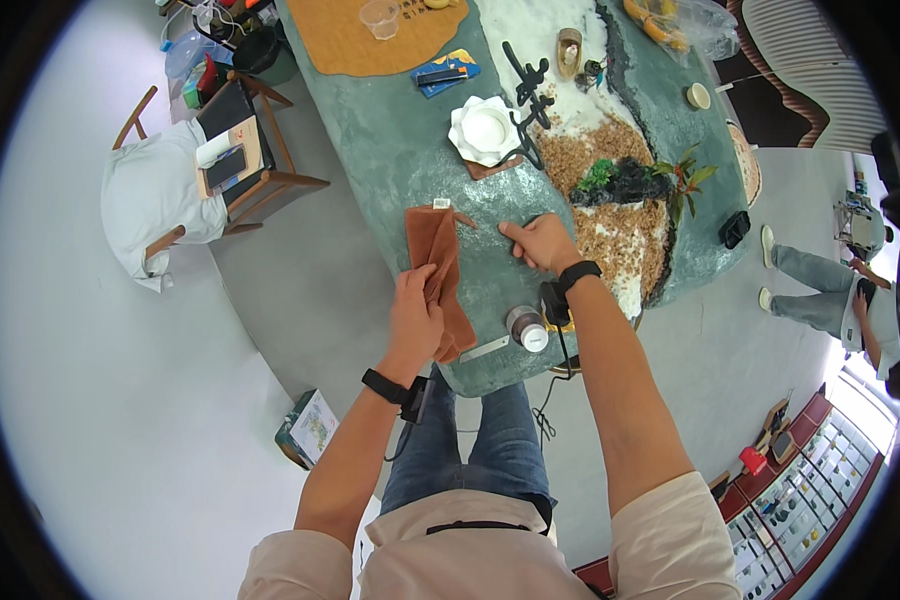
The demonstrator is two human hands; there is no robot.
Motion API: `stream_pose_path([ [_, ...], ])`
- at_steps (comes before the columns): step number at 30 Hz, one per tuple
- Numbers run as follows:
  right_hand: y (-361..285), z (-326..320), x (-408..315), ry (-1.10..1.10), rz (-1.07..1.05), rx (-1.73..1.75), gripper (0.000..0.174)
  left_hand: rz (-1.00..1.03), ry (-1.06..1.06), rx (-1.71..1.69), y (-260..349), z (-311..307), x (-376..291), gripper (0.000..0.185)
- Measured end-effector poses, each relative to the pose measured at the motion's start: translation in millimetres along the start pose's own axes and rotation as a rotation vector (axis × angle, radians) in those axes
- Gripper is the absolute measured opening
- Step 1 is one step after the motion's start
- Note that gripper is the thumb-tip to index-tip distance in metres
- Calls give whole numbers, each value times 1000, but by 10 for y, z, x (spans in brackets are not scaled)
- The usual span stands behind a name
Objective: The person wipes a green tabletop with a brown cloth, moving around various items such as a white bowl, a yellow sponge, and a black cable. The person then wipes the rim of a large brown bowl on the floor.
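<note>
A folded brown cloth (433,236) with a white tag lies lengthwise near the left edge of the green stone-look table (375,150). My left hand (418,311) grips its lower half, fingers bent over the fabric. To the right, my right hand (544,244) is low over the table, fingers curled and thumb pointing left; whether its hidden palm holds anything I cannot tell. A small brown strip (465,220) lies between cloth and right hand. Nearer me are a metal ruler (485,349) and a white-capped jar (527,328), beside a black corded device (555,304).
Beyond my hands stand a white faceted bowl (487,129) and a black branching ornament (529,97). A sand-and-rock inlay (615,232) runs along the table. Leftward is a wooden chair (262,176) with a phone (226,169) on it. Another person (832,296) stands at right.
</note>
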State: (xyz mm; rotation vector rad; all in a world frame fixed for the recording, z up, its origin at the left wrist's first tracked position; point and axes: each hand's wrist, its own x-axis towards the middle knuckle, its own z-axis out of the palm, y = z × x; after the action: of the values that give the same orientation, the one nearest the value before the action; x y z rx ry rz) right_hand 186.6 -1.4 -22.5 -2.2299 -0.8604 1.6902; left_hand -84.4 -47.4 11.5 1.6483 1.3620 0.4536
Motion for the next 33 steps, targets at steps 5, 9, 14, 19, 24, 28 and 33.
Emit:
stream_pose_path([
  [5,19,-6,19,-1,-14,-6,61,-224,-82,-663,-99,-59,-31,55],
  [9,29,12,12,2,-33,19,61,-392,-23,-834,-234,-132,-27,57],
  [14,24,1,4,-2,-27,1,61,-387,185,-446,-226,-37,-83,58],
  [19,14,0,5,-2,-24,-7,61,5,288,267,-197,-59,-39,61],
  [24,-2,1,-7,0,-31,-12,61,-212,143,162,-256,-165,70,46],
  [28,5,-1,7,10,-22,-50,62,-158,110,137,-355,-181,70,25],
  [33,95,7,70,8,-71,-96,63,-110,188,28,-500,-134,16,22],
])
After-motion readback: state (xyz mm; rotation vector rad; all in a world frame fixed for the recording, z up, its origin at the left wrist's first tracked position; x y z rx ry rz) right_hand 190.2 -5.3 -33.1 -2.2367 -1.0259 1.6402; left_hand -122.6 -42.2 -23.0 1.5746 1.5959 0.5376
